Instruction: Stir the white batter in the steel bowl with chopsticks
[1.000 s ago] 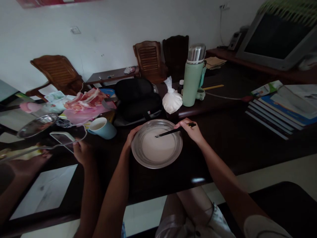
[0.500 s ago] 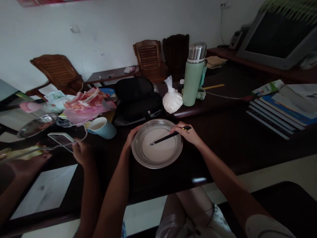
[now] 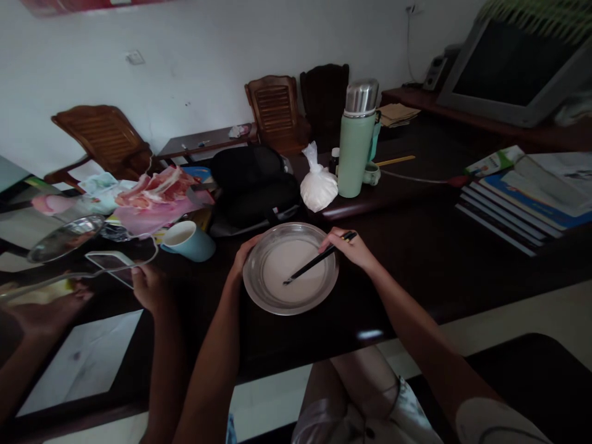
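A round metal bowl stands on the dark table in front of me, with a pale, milky liquid in it. My left hand is closed on the bowl's left rim; some of its fingers are hidden behind the side. Black chopsticks with gold-coloured bands are gripped in my right hand, over the bowl's right edge. They slant down to the left, and their whitish tips are at the liquid near the middle of the bowl.
Behind the bowl are a black case, a tied bag of white powder and a green thermos. A blue mug and raw meat lie left. Another person's hand holds a phone. Books are stacked right.
The chopstick tips have shifted slightly right and toward me in the liquid. My left hand keeps its hold on the bowl. The whole view has moved a little.
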`<state>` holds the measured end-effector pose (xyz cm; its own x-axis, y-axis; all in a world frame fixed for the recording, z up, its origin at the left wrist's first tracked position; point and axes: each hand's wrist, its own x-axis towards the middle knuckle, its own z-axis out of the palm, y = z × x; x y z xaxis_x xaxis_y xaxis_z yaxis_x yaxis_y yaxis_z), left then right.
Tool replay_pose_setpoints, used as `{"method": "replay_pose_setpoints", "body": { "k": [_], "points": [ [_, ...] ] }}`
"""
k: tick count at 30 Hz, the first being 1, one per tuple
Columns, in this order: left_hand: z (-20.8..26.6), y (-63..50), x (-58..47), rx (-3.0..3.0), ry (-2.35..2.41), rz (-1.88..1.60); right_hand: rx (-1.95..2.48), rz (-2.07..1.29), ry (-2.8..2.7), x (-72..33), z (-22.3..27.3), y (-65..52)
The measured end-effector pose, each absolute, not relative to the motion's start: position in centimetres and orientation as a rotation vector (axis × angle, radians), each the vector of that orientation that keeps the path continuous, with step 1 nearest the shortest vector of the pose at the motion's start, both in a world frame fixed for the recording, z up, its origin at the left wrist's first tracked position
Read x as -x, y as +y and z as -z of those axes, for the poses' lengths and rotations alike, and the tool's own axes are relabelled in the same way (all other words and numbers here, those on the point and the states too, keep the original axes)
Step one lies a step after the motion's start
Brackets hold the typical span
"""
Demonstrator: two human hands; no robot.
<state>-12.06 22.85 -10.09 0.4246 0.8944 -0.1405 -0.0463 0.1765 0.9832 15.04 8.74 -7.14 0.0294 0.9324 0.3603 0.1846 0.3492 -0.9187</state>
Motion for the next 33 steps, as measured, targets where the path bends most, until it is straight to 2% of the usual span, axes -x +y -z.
{"method": "replay_pose_setpoints", "body": {
  "k": [4, 8, 13, 17, 22, 28, 33],
  "points": [
    [10.3, 22.9, 12.1, -1.184, 0.919, -0.814, 1.114, -0.651, -1.539, -14.7, 7.4, 9.0],
    [10.4, 23.0, 12.1, -1.155, 0.911, -0.835, 1.209, -0.565, -1.345, -16.0, 7.4, 9.0],
    [10.3, 22.8, 12.1, -1.166, 0.921, -0.838, 1.227, -0.702, -1.139, -16.9, 7.1, 8.6],
    [10.1, 22.6, 12.0, -1.179, 0.910, -0.833, 1.146, -0.830, -1.324, -15.7, 6.9, 8.5],
    [9.9, 22.5, 12.0, -1.200, 0.895, -0.851, 1.111, -0.690, -1.555, -14.5, 7.3, 8.8],
    [10.3, 22.7, 12.1, -1.150, 0.900, -0.823, 1.226, -0.526, -1.312, -16.2, 7.3, 8.8],
    [10.3, 22.7, 12.1, -1.180, 0.893, -0.825, 1.171, -0.727, -1.157, -16.6, 6.9, 8.5]
  ]
}}
